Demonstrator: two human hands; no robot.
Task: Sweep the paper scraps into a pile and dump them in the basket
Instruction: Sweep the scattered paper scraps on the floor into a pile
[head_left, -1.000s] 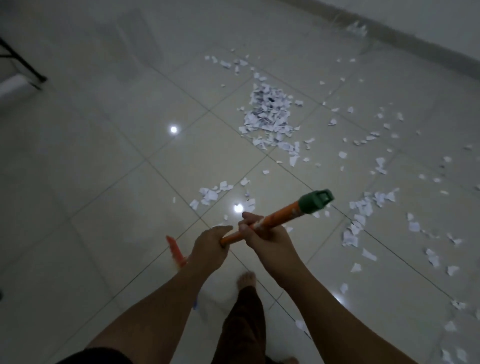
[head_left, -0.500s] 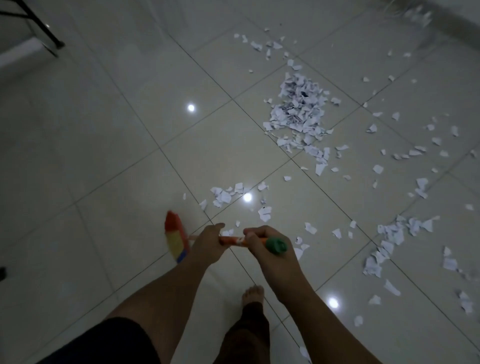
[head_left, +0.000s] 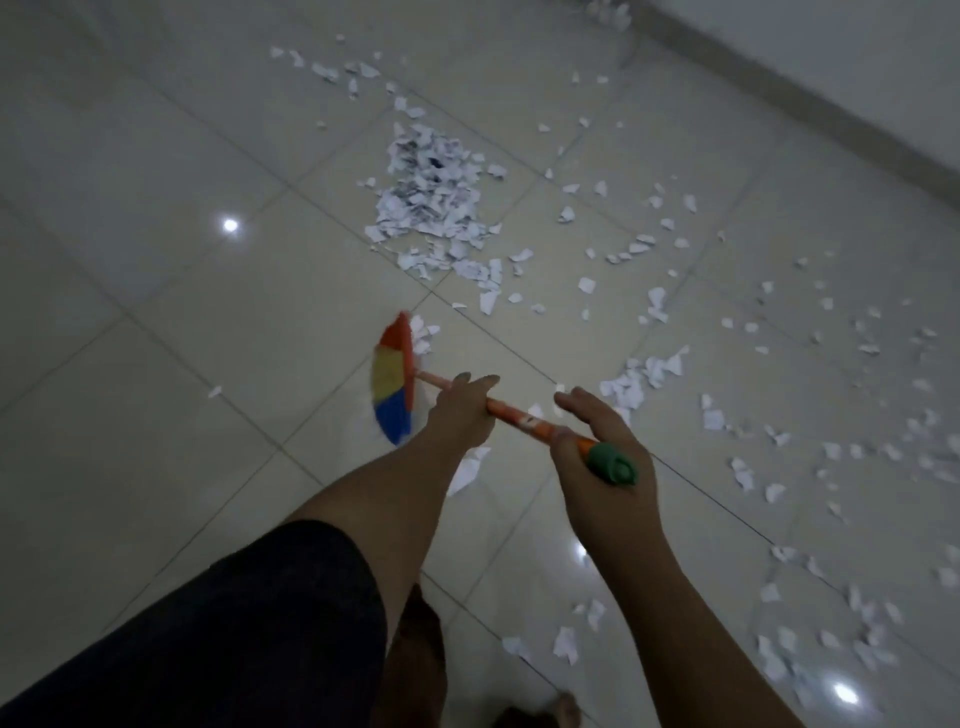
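1. Broom head (head_left: 393, 384) swung forward off bare tile, now against loose scraps (head_left: 423, 338) just short of pile (head_left: 431, 202).
2. Left hand (head_left: 460, 410) pushed forward on broom handle (head_left: 514, 413).
3. Green cap (head_left: 613, 465) dropped back over right hand (head_left: 597, 452).

The floor (head_left: 156, 322) is laid with large glossy pale tiles, divided by thin dark grout lines (head_left: 280, 453). Small bright light spots (head_left: 229, 225) are mirrored in it. At upper right a pale wall (head_left: 872, 57) is edged by a darker skirting (head_left: 805, 106).
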